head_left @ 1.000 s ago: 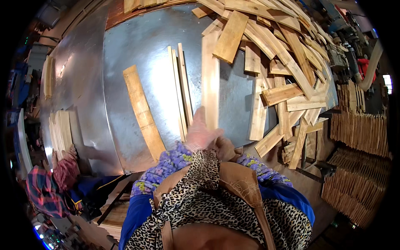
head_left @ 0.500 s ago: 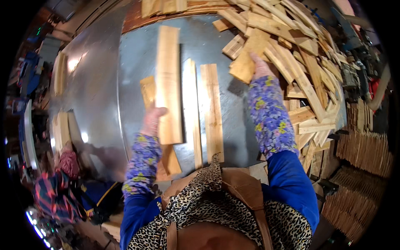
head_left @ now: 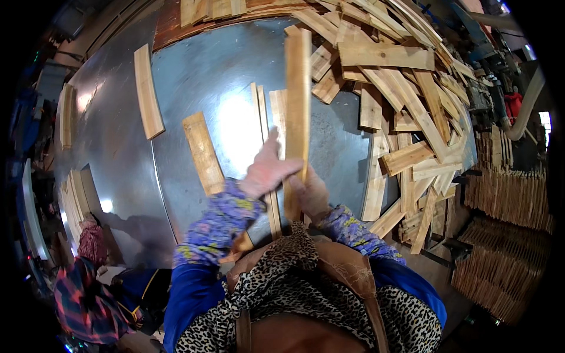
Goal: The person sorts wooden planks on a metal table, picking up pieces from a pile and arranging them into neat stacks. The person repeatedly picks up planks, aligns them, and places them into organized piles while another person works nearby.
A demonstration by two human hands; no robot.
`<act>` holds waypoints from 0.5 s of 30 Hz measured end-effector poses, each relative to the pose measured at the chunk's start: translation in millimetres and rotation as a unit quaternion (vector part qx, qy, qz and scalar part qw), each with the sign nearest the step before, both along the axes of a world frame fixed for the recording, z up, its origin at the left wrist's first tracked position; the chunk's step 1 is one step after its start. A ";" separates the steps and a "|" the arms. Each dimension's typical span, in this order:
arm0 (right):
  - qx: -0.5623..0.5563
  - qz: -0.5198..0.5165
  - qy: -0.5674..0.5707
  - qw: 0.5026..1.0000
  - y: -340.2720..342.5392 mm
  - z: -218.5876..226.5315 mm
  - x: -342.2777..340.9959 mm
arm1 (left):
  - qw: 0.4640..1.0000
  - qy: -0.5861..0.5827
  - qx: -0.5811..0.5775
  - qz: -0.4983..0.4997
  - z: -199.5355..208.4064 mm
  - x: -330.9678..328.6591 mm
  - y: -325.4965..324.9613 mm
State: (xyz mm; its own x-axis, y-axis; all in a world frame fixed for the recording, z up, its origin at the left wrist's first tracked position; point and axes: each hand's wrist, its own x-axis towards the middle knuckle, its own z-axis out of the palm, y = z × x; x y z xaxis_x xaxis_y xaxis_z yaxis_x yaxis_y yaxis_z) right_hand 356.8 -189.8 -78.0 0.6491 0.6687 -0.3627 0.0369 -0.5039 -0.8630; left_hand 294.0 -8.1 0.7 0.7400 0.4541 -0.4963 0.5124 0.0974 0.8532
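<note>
Item: long wooden slat (head_left: pixel 298 100). We are holding it upright over the near edge of the metal desk (head_left: pixel 194 70); our left hand (head_left: pixel 268 170) is closing its fingers round the lower part, and our right hand (head_left: pixel 311 194) is gripping just below. Beneath it, sorted slats (head_left: pixel 203 154) are lying flat; a loose slat pile (head_left: pixel 412 112) is crowding the right edge. We judge we are sorting: next, careful lowering alongside the flat ones.

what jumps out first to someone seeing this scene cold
At centre, the left hand and right hand grip a long pale wooden slat held on edge. Beneath it spreads a shiny grey metal table, and a jumbled heap of wooden offcuts fills its right side.
</note>
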 end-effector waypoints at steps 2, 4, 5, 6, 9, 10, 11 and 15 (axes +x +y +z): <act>-0.015 0.090 -0.102 0.991 9.7 15.7 -10.3 | 0.986 -0.020 0.160 0.046 -22.9 1.3 -25.3; 0.022 0.155 -0.161 0.974 6.0 18.7 -9.1 | 0.991 -0.064 -0.067 0.101 -18.4 -4.4 -1.4; 0.037 0.189 -0.164 0.968 -1.2 -9.6 3.2 | 0.971 -0.108 -0.162 0.141 -29.2 -14.4 12.7; 0.023 0.154 -0.145 0.977 -0.9 -15.3 1.6 | 0.939 -0.154 -0.251 0.180 -39.3 -22.0 23.2; 0.063 0.008 0.028 0.998 0.9 -60.0 -11.7 | 0.932 -0.193 -0.214 0.220 -53.4 -38.0 47.4; 0.086 -0.047 0.106 0.989 2.8 -76.6 -15.5 | 0.926 -0.210 -0.216 0.228 -55.0 -43.5 60.2; 0.049 -0.025 0.114 0.992 6.7 -82.4 -12.0 | 0.937 -0.193 -0.184 0.225 -41.5 -47.8 74.9; 0.066 -0.023 0.071 0.995 20.5 -57.6 7.8 | 0.925 -0.149 -0.135 0.322 -37.8 -77.9 156.2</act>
State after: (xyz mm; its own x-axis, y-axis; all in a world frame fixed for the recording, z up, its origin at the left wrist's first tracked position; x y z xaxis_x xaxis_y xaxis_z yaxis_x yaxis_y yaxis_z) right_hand 364.6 -169.4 -135.5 0.6283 0.6877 -0.3638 -0.1109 -0.3836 -0.9168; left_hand 216.1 148.1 -37.1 0.4811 0.7375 -0.4739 0.0204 0.5310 0.8471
